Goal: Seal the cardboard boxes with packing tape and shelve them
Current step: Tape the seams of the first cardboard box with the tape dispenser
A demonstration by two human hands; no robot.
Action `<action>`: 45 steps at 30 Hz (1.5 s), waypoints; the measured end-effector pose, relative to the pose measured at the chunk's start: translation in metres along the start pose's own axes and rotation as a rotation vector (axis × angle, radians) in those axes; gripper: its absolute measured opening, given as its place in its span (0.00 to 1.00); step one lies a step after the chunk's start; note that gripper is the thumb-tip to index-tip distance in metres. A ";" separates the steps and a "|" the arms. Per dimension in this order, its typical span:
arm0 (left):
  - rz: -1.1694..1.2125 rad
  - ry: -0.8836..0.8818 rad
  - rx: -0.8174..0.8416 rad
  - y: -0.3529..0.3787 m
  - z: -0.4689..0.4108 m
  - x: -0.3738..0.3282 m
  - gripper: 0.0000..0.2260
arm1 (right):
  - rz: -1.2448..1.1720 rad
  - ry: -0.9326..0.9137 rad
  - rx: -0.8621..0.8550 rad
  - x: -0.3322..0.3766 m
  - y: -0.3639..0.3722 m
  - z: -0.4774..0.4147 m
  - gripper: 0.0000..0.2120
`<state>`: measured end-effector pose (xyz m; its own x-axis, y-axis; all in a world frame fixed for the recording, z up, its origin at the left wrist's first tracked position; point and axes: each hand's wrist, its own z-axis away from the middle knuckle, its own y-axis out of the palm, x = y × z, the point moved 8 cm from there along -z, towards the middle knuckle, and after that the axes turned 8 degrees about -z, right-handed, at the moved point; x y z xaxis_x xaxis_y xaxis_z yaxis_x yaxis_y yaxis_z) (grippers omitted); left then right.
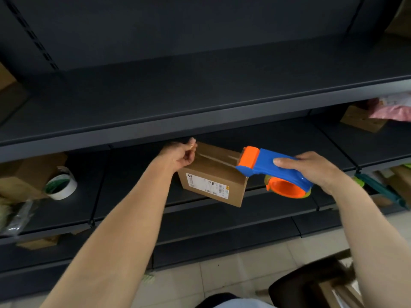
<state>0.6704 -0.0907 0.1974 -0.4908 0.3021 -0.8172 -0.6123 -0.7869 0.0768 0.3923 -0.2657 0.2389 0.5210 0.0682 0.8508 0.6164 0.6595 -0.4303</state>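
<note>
While your left hand (180,155) pinches the free end of the tape at the far left edge of the cardboard box (212,176), fingers curled tight on it, your right hand (311,168) wraps fully around the blue and orange tape dispenser (275,170), its orange nose sitting at the box's right top edge. The box rests on the middle shelf (138,196), near the front lip, shipping label facing you. A clear strip of tape (219,158) stretches across the top between your hands, and it looks like the sealing pass is nearly run out.

To finish it cleanly, keep that left pinch anchored, hold the strip taut and low, and carry the dispenser over the right edge and down the side before you tear. Then press the strip flat along the seam.

Hard to judge from here: whether the tape is centred on the flap seam, since glare washes out the top. The cutting blade is hidden under the nose. A white tape roll (61,185) sits well to the left beside another brown box (26,174), and whether that one is sealed, you cannot tell.
</note>
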 end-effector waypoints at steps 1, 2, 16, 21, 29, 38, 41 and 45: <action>-0.018 0.000 0.003 -0.002 -0.002 0.000 0.09 | 0.007 0.008 0.012 -0.002 0.002 -0.001 0.36; -0.022 -0.002 0.008 -0.002 -0.003 0.000 0.09 | 0.014 0.016 0.024 -0.003 0.006 -0.002 0.35; -0.768 0.284 -0.418 -0.016 -0.021 -0.019 0.07 | 0.123 0.093 0.085 0.006 0.033 -0.022 0.25; -0.548 0.299 -0.467 -0.020 -0.024 -0.011 0.06 | 0.129 0.108 0.088 0.006 0.039 -0.031 0.25; -0.638 0.315 -0.577 -0.033 -0.033 -0.011 0.09 | 0.141 0.101 0.091 0.008 0.046 -0.040 0.25; -0.793 0.166 -0.719 -0.050 -0.034 -0.001 0.12 | 0.134 0.104 0.093 0.007 0.045 -0.042 0.26; -0.912 0.613 -0.790 -0.028 -0.002 -0.017 0.06 | 0.127 0.102 0.099 0.007 0.045 -0.043 0.26; -1.346 0.773 -0.631 0.030 0.007 -0.005 0.15 | 0.121 0.099 0.112 0.008 0.047 -0.042 0.26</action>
<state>0.6501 -0.1118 0.2077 0.6581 0.7285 -0.1902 0.1079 -0.3413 -0.9338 0.4500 -0.2653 0.2130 0.6465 0.0821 0.7585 0.4786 0.7307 -0.4870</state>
